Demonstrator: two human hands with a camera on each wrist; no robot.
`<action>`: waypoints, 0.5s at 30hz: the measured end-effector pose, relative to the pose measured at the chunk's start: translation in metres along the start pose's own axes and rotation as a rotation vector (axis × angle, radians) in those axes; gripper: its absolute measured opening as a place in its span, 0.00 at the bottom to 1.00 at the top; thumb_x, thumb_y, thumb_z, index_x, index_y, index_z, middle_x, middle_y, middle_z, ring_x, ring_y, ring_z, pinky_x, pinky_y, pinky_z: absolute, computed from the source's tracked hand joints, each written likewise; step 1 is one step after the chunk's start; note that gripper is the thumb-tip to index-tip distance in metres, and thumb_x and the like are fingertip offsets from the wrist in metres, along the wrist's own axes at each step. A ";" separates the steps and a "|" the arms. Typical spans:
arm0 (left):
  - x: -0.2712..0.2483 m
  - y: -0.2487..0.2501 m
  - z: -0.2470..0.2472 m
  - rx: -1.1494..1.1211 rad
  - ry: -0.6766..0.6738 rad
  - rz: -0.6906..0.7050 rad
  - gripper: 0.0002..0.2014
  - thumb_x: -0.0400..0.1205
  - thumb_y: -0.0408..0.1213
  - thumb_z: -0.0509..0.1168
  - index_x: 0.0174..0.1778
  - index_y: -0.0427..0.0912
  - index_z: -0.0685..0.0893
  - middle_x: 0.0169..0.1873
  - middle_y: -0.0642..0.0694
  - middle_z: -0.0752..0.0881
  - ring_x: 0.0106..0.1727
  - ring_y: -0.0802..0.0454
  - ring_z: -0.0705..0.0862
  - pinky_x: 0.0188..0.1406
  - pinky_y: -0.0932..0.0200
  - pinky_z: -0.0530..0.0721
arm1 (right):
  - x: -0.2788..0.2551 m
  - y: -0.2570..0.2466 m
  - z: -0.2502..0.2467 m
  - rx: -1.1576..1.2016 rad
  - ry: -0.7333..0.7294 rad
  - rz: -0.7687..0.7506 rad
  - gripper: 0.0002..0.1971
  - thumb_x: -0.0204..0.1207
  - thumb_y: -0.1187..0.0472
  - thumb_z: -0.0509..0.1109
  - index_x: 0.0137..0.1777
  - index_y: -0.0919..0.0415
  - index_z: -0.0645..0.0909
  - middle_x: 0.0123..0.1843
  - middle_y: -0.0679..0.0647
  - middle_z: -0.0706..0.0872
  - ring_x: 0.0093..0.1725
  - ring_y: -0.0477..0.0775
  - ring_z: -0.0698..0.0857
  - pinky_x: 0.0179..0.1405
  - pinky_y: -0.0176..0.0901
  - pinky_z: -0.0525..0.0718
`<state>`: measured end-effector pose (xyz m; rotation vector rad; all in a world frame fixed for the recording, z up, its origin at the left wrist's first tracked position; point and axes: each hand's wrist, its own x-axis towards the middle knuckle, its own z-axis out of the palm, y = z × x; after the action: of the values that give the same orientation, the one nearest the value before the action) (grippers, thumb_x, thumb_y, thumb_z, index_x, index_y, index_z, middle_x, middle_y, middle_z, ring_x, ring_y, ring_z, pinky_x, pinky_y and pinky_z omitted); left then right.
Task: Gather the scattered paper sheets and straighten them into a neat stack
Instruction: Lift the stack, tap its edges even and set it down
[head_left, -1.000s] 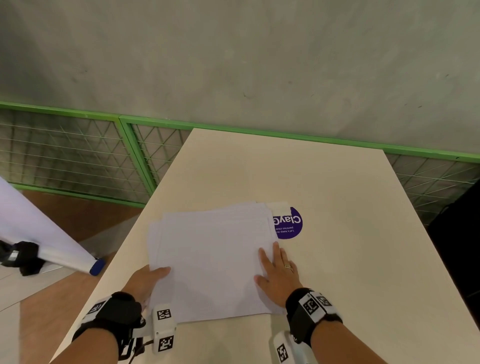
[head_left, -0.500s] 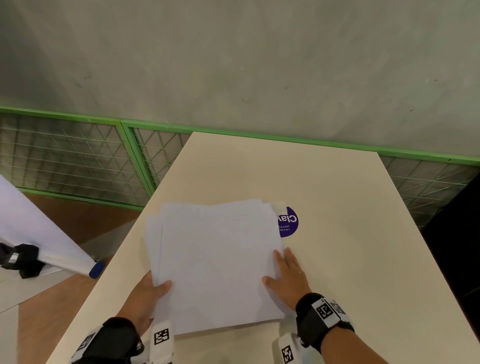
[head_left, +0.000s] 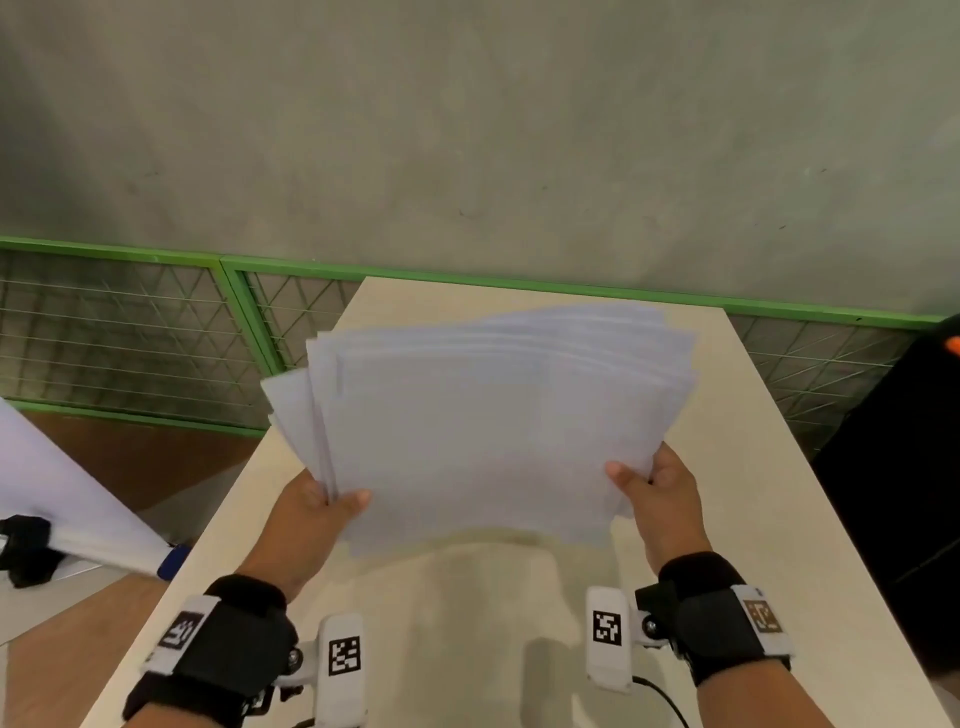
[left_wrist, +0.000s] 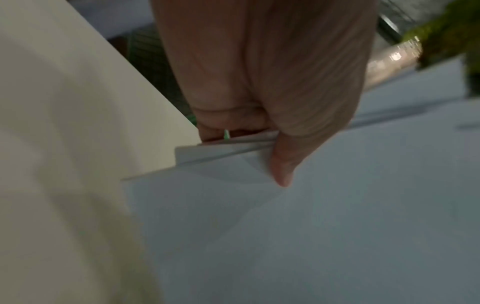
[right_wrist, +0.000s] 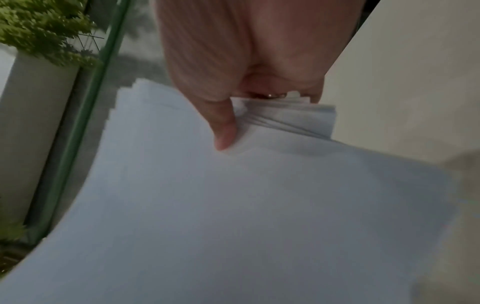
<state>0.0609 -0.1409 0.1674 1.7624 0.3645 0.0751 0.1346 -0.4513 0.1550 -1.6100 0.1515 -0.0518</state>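
Beige tabletop (head_left: 753, 519) is seen stretching away toward a grey concrete wall (head_left: 467, 130), along whose foot a green-framed wire mesh fence (head_left: 130, 322) is set. A white sloping panel (head_left: 57, 488) is seen at the far left, over brown floor. Blurred green foliage (right_wrist: 44, 28) is caught in the right wrist view.

The paper sheets (head_left: 493, 431) are held up above the table, lifted clear of it at the near edge, with their edges fanned and uneven. The bundle's left side is pinched by the left hand (head_left: 311, 525): the thumb (left_wrist: 283, 164) is pressed flat on the top sheet, and the fingers are curled beneath. The right side is pinched likewise by the right hand (head_left: 670, 499), its thumb (right_wrist: 223, 127) laid on top and the fingers tucked under; what seems to be a ring is glimpsed there, though the view is soft. Black wrist straps (head_left: 722, 623) with printed markers are worn on both arms.
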 end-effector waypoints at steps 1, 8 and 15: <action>-0.001 0.001 0.007 -0.010 0.005 0.006 0.12 0.78 0.29 0.66 0.45 0.55 0.84 0.39 0.60 0.90 0.48 0.58 0.85 0.43 0.65 0.79 | -0.002 0.004 -0.003 0.018 0.014 0.006 0.16 0.72 0.72 0.69 0.46 0.47 0.81 0.46 0.49 0.88 0.46 0.54 0.86 0.47 0.44 0.86; -0.002 -0.010 0.032 -0.163 0.030 -0.053 0.11 0.74 0.26 0.70 0.49 0.43 0.82 0.43 0.47 0.87 0.45 0.51 0.84 0.39 0.64 0.78 | -0.016 0.018 -0.017 0.102 -0.012 0.047 0.17 0.67 0.76 0.73 0.44 0.52 0.80 0.44 0.50 0.87 0.43 0.49 0.85 0.32 0.26 0.85; 0.002 0.001 0.036 -0.239 0.041 0.015 0.11 0.75 0.23 0.67 0.46 0.44 0.83 0.37 0.52 0.89 0.38 0.60 0.87 0.33 0.71 0.83 | -0.020 0.004 -0.017 0.112 0.017 -0.009 0.14 0.72 0.75 0.69 0.39 0.53 0.80 0.40 0.50 0.85 0.34 0.39 0.85 0.27 0.21 0.82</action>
<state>0.0720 -0.1749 0.1602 1.5296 0.3570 0.1598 0.1119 -0.4661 0.1533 -1.4988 0.1515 -0.0795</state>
